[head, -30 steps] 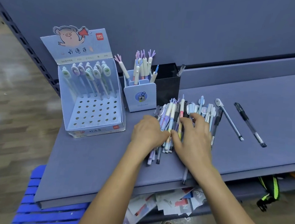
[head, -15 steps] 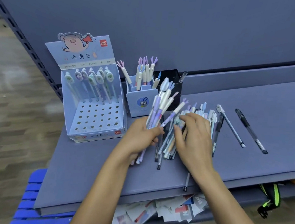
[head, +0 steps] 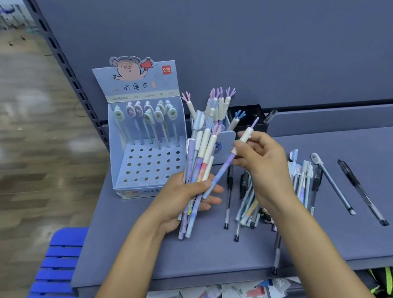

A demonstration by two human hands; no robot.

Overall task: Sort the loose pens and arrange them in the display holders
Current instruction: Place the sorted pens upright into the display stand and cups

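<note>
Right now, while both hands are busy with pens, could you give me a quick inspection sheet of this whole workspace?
Surface: grey-blue shelf board, flat, with pens lying on it.
Job's things: pig display box with pens standing at the back, front holes free; small blue holder and black mesh cup behind; loose pens in a heap; a white-capped pen and a black pen lying apart at the right.
Clutter: printed papers under the shelf edge; blue slatted stool below.
Hands: left hand grips a bunch of pens; right hand pinches one purple pen.
Cables: nothing seen.
Surroundings: grey back panel; wood-look floor.
</note>
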